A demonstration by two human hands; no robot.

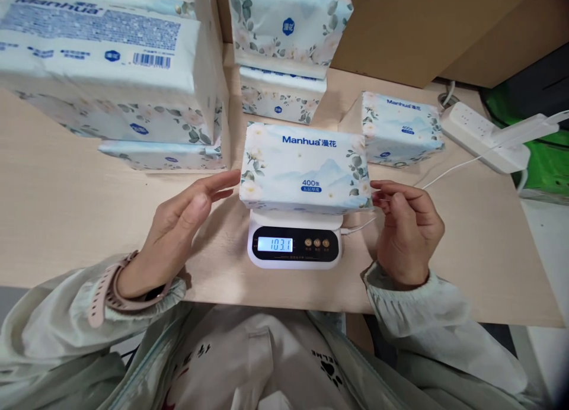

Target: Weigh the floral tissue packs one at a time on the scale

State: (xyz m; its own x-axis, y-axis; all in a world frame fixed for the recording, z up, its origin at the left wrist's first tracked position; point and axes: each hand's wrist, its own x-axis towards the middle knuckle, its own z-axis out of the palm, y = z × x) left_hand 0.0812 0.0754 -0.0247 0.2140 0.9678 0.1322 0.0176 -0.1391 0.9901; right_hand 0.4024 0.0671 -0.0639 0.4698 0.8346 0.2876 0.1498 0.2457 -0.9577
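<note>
A tissue pack (306, 168) with a floral print and "Manhua" on top lies across a white digital scale (253, 253), hiding most of its platform. The scale's lit display (275, 244) shows digits that look like 103.1. At the pack's left end is my left hand (181, 217), open, its fingers stretched out and the tips at the wrapper. My right hand (406, 226) is open beside the opposite end, fingers slightly bent and the tips close to the wrapper. Whether the fingertips press on the pack I cannot tell. Neither hand grips it.
More tissue packs (106, 72) are stacked at the left, with another stack (288, 28) behind the scale. A single pack (402, 128) stands at the right near a white power strip (484, 137). A thin white cable (453, 168) crosses the table. Cardboard (400, 31) rises behind.
</note>
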